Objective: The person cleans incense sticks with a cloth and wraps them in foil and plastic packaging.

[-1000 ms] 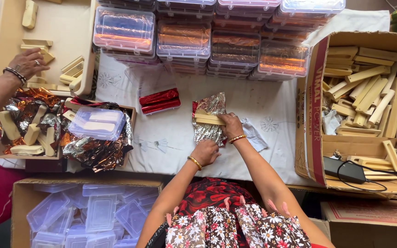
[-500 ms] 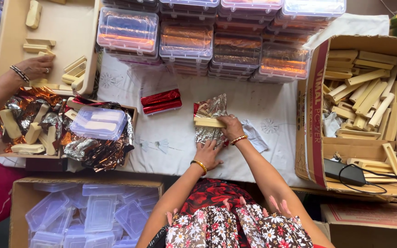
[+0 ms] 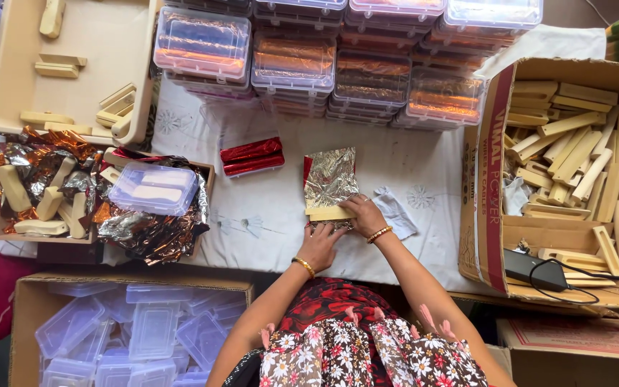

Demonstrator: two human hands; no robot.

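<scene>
A crinkled silver foil sheet [image 3: 331,177] with a red edge lies on the white cloth in the head view. A pale wooden bar [image 3: 329,213] rests across its near end. My right hand [image 3: 364,213] presses on the bar's right end and the foil. My left hand [image 3: 322,246] lies flat on the near edge of the foil just below the bar. Two red foil-wrapped bars [image 3: 252,155] lie to the left of the sheet.
Stacks of clear lidded boxes [image 3: 345,64] line the far side. A cardboard box of wooden bars [image 3: 574,165] stands right, with a black device [image 3: 531,269]. A beige tray [image 3: 102,43], a foil-filled box [image 3: 102,201] and a carton of empty plastic boxes [image 3: 130,330] sit left.
The wooden bar has come from the far part of the foil to its near end, with both my hands drawn closer. The other person's hand at left has left the view.
</scene>
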